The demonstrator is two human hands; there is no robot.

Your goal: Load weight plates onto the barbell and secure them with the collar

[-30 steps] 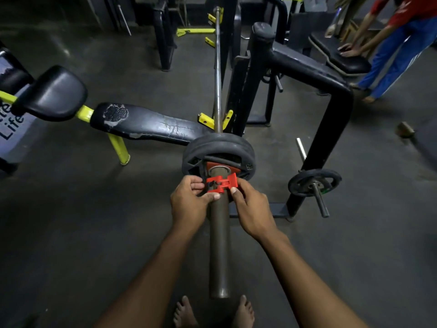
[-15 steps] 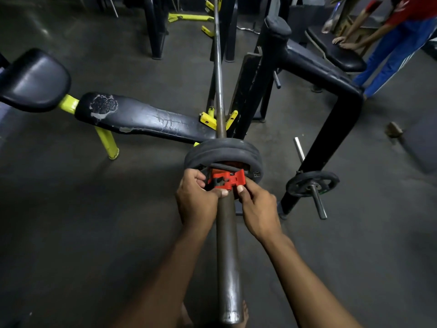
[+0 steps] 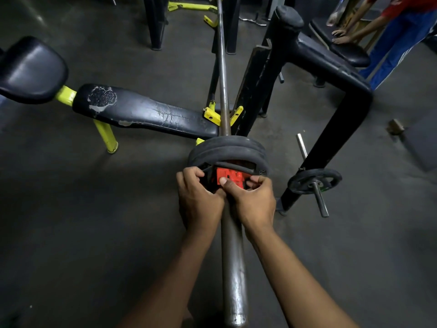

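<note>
A steel barbell [image 3: 233, 268] runs from the bottom centre away toward the rack. Two black weight plates [image 3: 228, 149] sit side by side on its sleeve. A red collar [image 3: 230, 177] is on the sleeve right against the near plate. My left hand [image 3: 199, 200] grips the collar from the left, fingers curled round its side. My right hand [image 3: 254, 201] holds it from the right, thumb pressing on the red top. Both hands hide the collar's lower part.
A worn black bench [image 3: 146, 112] with yellow legs lies to the left. A black rack frame [image 3: 331, 74] stands on the right, with a small plate [image 3: 314, 179] on a storage peg. A person [image 3: 397, 27] leans on a pad at the far right.
The collar has slid up the sleeve to rest against the plates. My right thumb has moved onto the collar's top. The view has tilted closer over the bar.
</note>
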